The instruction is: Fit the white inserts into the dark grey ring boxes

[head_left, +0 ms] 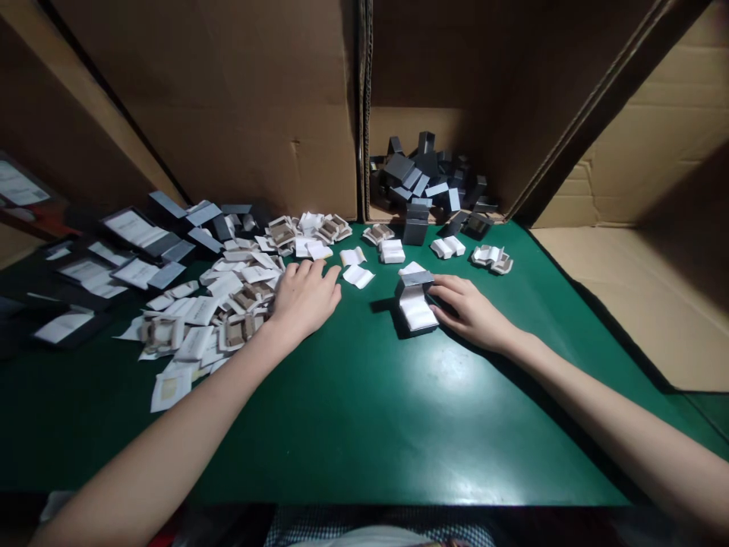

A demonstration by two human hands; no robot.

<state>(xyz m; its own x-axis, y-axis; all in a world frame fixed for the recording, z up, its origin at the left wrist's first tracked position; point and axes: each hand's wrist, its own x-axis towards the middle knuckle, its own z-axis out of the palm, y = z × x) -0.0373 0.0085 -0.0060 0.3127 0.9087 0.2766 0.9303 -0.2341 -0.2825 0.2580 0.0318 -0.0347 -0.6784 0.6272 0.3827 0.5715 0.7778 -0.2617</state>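
Observation:
Near the middle of the green table, a small black hinged box point(418, 310) stands with its lid up and a white lining showing. My right hand point(468, 310) grips it from the right side, thumb and fingers at the lid and edge. My left hand point(307, 298) lies palm down with fingers apart, at the right edge of a pile of white folded paper inserts point(197, 343). Whether its palm touches an insert is hidden. Just right of its fingertips lie loose white paper pieces point(358, 276).
Black boxes with white linings point(137, 270) are heaped at the left. More black boxes point(424, 178) fill a cardboard carton point(438, 121) at the back. Several white inserts point(448, 247) lie before it. A cardboard flap point(626, 296) borders the table point(364, 441) on the right.

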